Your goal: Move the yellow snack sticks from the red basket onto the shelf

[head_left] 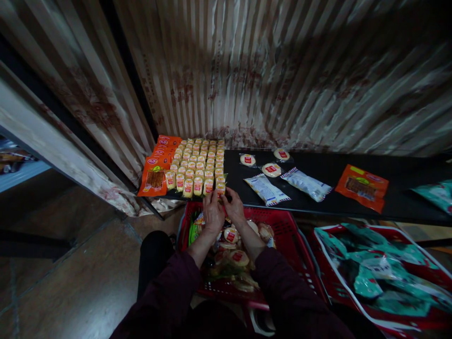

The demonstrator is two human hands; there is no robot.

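Neat rows of small wrapped snack cakes (pixel 197 162), yellow with red print, cover the left part of the black shelf (pixel 231 188). At the front right corner of these rows, the fingers of my left hand (pixel 213 213) and my right hand (pixel 233 207) close around one wrapped snack cake (pixel 221 184). My fingertips partly hide its lower end. Beneath my wrists is a red basket (pixel 282 226) with several round packaged cakes (pixel 231 234) and other packets inside.
Orange snack packets (pixel 155 172) overlap left of the rows. Farther right on the shelf lie round wrapped cakes (pixel 271 170), white-blue packets (pixel 306 183), another orange packet (pixel 362 187) and a teal packet (pixel 436 194). A second basket (pixel 339 278) holds teal bags (pixel 384 268). Striped curtain hangs behind.
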